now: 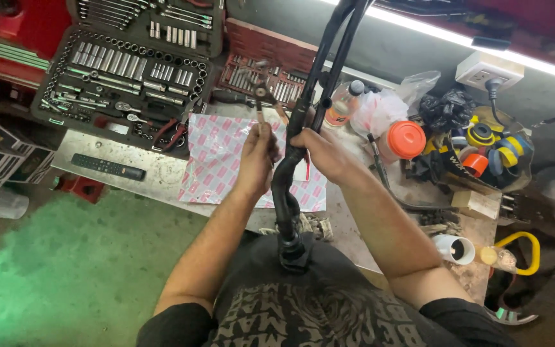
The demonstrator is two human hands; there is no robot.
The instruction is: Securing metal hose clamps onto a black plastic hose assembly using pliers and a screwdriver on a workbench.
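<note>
While right hand (325, 154) grips black frame (288, 193), upright

Two bare hands, left (258, 154) and right (324, 154), grip one black bent tube frame (290, 160). Behind sit two open socket cases, black (130, 64) and red (258, 71). One remote control (108, 167), one orange-lidded jar (403, 140).

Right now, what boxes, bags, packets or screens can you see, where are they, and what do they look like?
Patterned bag: flat on the workbench beyond the left hand, white with pink marks.
Clear plastic bag: crumpled, beyond the right hand.
Cardboard boxes: far left, dark with pale edges.
Bottle: beside the black tube, clear with an orange label.
Screens: none.
</note>
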